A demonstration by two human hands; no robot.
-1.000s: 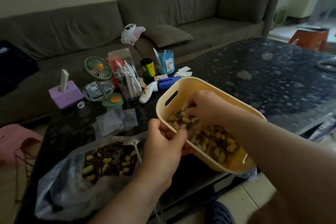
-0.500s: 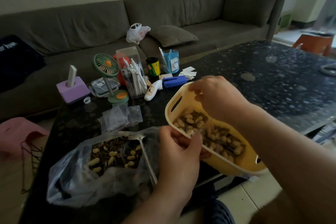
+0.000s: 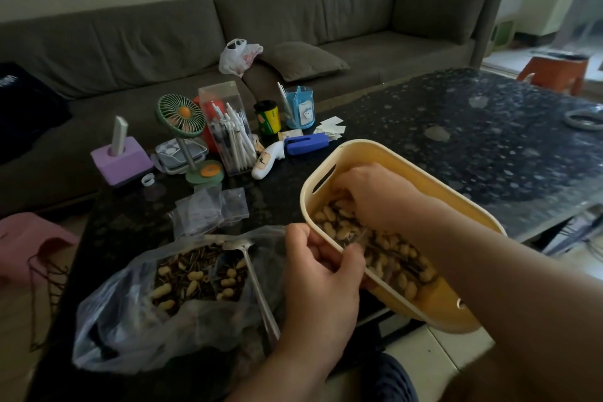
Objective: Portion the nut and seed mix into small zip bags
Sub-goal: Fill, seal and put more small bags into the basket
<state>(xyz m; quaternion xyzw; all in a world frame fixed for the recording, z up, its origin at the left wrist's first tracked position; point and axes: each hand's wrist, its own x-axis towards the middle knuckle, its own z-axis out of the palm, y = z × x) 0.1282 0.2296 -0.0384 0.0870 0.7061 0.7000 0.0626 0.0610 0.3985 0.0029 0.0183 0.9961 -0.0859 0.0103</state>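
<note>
A yellow plastic basket [image 3: 454,198] with handle slots sits tilted at the table's near edge and holds peanuts and dark seeds [image 3: 329,222]. My right hand [image 3: 372,194] is down inside the basket, fingers curled into the mix, fingertips hidden. At the basket's near rim, my left hand [image 3: 321,274] pinches a small clear zip bag [image 3: 359,240] that is mostly hidden. To the left lies a large clear plastic bag [image 3: 137,330] of the same mix, with a metal spoon [image 3: 254,274] resting in it. Several empty small zip bags [image 3: 212,209] are piled behind it.
The dark speckled table [image 3: 473,140] carries a green desk fan [image 3: 182,117], a clear pen box [image 3: 228,127], a purple block [image 3: 120,163], a blue cup [image 3: 298,108] and a blue stapler [image 3: 305,143] at the back left. A grey sofa [image 3: 293,26] runs behind.
My right hand, raised over the basket's far rim half a second ago, has dropped back into the nuts. My left hand stays at the near rim.
</note>
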